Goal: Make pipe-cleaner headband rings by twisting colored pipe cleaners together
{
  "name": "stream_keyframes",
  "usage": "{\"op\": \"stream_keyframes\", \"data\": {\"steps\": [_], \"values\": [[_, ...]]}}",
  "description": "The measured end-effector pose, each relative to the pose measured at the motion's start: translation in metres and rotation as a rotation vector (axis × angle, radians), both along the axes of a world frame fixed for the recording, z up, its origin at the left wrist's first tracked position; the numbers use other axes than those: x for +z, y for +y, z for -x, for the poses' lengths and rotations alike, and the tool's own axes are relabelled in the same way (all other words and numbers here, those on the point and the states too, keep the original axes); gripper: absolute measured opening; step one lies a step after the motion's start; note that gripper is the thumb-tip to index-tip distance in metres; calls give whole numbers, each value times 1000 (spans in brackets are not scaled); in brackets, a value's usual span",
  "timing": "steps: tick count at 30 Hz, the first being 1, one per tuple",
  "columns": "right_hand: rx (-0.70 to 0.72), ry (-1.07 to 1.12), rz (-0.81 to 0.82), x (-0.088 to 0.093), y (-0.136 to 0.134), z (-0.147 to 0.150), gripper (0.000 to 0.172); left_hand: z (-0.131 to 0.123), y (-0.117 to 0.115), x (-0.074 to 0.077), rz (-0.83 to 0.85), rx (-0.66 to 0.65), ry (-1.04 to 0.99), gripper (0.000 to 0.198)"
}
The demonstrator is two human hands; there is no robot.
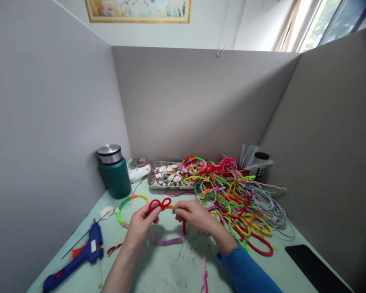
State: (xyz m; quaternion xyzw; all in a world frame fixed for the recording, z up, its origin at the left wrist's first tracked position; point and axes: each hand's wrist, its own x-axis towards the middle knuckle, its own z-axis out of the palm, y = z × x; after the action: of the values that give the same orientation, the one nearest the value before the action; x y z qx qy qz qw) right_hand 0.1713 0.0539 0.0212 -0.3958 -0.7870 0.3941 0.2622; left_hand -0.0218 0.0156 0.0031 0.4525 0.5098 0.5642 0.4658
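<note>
Between my two hands is a red pipe cleaner bow (163, 204) with two loops, beside a short orange stretch of pipe cleaner. My left hand (144, 221) pinches the bow's left loop. Fingers of my right hand (192, 215) close on the orange piece near a bit of green. A red end (184, 228) hangs below my right hand. Behind my left hand curves a green, yellow and orange pipe cleaner arc (122, 207); a purple pipe cleaner piece (172, 241) lies below. Whether these two join is hidden by my left hand.
A blue glue gun (90, 248) lies front left, near a teal bottle (114, 173). At the back is a metal tray (171, 187) of small flat pieces. Tangled pipe cleaners (228, 187) spread to the right, with a black phone-like slab (315, 266) nearer. Grey panels (201, 101) enclose the table.
</note>
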Motion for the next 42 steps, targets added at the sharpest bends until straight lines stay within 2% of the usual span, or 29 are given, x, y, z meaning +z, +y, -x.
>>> {"op": "stream_keyframes", "data": {"steps": [7,17,21,28,32,34,38,42], "values": [[-13,3,10,-3,2,0,22,3,1,-7,25,-83,-223,23],[-18,79,234,0,3,-1,19,8,1,-5,72,-152,-268,24],[-20,108,260,-2,4,-1,19,8,0,-1,55,-190,-201,25],[-37,90,303,-3,3,0,20,5,-2,5,19,-168,-94,16],[-56,97,320,-4,4,0,20,5,-2,4,68,-240,-90,29],[-73,99,330,-5,4,0,20,5,0,1,68,-218,-100,36],[-89,96,309,-7,4,2,20,3,4,-5,46,-127,-139,33],[-98,90,299,-8,4,3,21,2,5,-7,53,-116,-158,33]]}}
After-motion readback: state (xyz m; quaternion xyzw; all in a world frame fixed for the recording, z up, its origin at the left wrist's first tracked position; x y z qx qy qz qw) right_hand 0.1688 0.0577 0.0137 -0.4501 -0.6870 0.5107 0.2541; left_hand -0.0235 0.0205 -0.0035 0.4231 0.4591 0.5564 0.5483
